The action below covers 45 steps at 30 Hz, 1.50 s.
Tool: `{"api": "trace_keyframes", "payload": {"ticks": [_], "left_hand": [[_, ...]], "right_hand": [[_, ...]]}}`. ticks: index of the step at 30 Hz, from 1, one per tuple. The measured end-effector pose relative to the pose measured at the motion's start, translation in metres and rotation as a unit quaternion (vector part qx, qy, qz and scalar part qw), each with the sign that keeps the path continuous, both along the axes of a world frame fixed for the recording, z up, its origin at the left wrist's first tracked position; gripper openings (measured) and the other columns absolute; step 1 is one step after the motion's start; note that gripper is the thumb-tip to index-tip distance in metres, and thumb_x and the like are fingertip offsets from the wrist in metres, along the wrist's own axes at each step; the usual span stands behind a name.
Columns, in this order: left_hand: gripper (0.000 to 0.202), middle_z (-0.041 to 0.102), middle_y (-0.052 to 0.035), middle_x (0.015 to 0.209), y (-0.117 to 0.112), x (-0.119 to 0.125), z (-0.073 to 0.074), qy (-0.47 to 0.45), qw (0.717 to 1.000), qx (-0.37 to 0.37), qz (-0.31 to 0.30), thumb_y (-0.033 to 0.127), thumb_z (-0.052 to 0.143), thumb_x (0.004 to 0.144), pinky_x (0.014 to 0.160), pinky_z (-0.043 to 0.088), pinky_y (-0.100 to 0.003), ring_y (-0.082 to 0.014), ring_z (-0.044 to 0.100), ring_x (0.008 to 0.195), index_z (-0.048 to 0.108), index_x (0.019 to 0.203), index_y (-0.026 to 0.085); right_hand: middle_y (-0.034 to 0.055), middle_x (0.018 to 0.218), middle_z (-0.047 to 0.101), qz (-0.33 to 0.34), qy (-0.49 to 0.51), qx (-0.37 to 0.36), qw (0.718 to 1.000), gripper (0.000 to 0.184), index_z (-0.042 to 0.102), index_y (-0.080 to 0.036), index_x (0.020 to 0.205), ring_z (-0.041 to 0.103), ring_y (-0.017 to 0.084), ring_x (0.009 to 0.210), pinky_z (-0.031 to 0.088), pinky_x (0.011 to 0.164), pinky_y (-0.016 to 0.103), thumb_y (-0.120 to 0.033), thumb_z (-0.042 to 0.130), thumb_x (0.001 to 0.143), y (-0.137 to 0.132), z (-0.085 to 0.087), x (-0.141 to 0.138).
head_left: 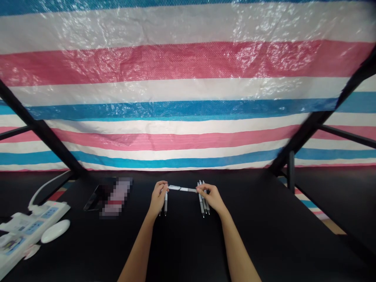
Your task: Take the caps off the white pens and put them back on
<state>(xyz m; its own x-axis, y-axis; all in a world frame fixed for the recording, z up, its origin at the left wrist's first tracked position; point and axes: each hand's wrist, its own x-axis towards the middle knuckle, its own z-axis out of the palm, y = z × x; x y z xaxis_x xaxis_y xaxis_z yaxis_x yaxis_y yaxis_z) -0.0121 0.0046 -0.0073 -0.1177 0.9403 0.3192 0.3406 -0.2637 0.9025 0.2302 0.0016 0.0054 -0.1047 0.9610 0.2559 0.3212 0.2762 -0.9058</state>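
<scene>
The striped sheet (176, 60) looks like woven plastic, glossy and crinkled, its upper part catching bright glints over a fine mesh texture. The tabletop (188, 243) is smooth and matt. The frame bar (55, 141) looks like dull painted metal. The pens (181, 189) appear smooth plastic, as does the power strip (33, 227); the oval object (55, 231) has a smooth, softly shiny, plastic-looking shell.

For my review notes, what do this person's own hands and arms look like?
The left hand and right hand are bare, without gloves. No sleeve, watch or cable shows on the left forearm or right forearm. Any ring would be too small to tell.
</scene>
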Motion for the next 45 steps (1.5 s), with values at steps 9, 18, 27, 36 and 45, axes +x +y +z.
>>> {"api": "trace_keyframes", "payload": {"ticks": [9,18,27,36,45], "left_hand": [[0.038,0.056,-0.006,0.088,0.001,-0.001,0.0,-0.015,1.0,-0.004,0.025,0.046,0.047,0.08,0.081,0.041,-0.029,-0.0197,0.055,0.086,0.055,0.056,0.018],[0.037,0.057,-0.0027,0.078,-0.002,0.001,0.005,0.028,0.997,0.019,0.063,0.042,0.044,0.082,0.074,0.041,-0.027,-0.0175,0.056,0.077,0.049,0.053,0.02],[0.028,0.062,-0.0015,0.071,-0.007,0.003,0.013,0.071,0.994,0.038,0.068,0.042,0.045,0.082,0.072,0.042,-0.028,-0.0182,0.058,0.072,0.058,0.07,0.021],[0.035,0.069,-0.0073,0.083,-0.009,0.021,0.018,-0.221,0.974,-0.053,0.012,0.046,0.061,0.073,0.08,0.048,-0.034,-0.0204,0.066,0.082,0.056,0.09,0.016],[0.061,0.064,-0.0042,0.086,-0.011,0.027,0.014,-0.321,0.945,-0.067,-0.011,0.046,0.058,0.075,0.07,0.052,-0.032,-0.0147,0.062,0.076,0.04,0.129,0.024]], "right_hand": [[0.005,0.071,0.072,-0.01,-0.03,0.047,0.998,0.013,0.071,-0.021,0.068,0.067,0.023,0.071,0.048,0.075,0.037,-0.031,0.064,0.072,0.0,0.0,-0.008],[0.0033,0.069,0.07,-0.013,-0.047,0.06,0.997,0.008,0.071,-0.021,0.071,0.064,0.02,0.068,0.046,0.07,0.031,-0.025,0.064,0.072,-0.002,0.003,-0.009],[0.0014,0.065,0.066,-0.004,-0.013,0.024,1.0,0.011,0.07,-0.019,0.075,0.061,0.017,0.064,0.046,0.066,0.029,-0.027,0.064,0.071,-0.005,0.005,-0.012],[0.0018,0.066,0.066,0.037,0.001,-0.013,0.999,0.012,0.07,-0.019,0.076,0.061,0.017,0.065,0.046,0.066,0.028,-0.029,0.068,0.069,-0.009,0.008,-0.02],[0.0055,0.076,0.07,0.027,0.062,-0.018,0.998,0.025,0.068,-0.018,0.081,0.063,0.02,0.074,0.048,0.073,0.033,-0.041,0.065,0.072,-0.007,0.01,-0.015]]}}
